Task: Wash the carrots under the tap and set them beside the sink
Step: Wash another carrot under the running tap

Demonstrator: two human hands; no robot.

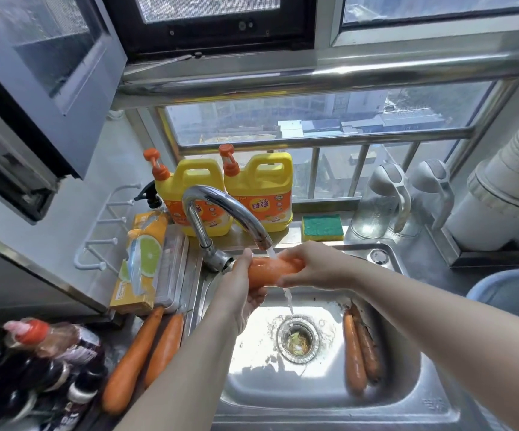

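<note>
Both hands hold one orange carrot (270, 270) under the chrome tap (220, 206), whose water runs over it and down into the steel sink (407, 387). My left hand (241, 286) grips the carrot's left end and my right hand (311, 265) wraps round its right end. Two more carrots (359, 349) lie inside the sink along its right wall. Another two carrots (146, 353) lie on the counter just left of the sink.
Two yellow detergent jugs (258, 188) and a green-yellow sponge (322, 227) stand behind the sink. A citrus-printed box (141, 259) sits at the left, with several dark bottles (34, 368) in the near left corner. Two clear jugs (379, 206) stand at the back right, and a blue basin (513, 290) at the right.
</note>
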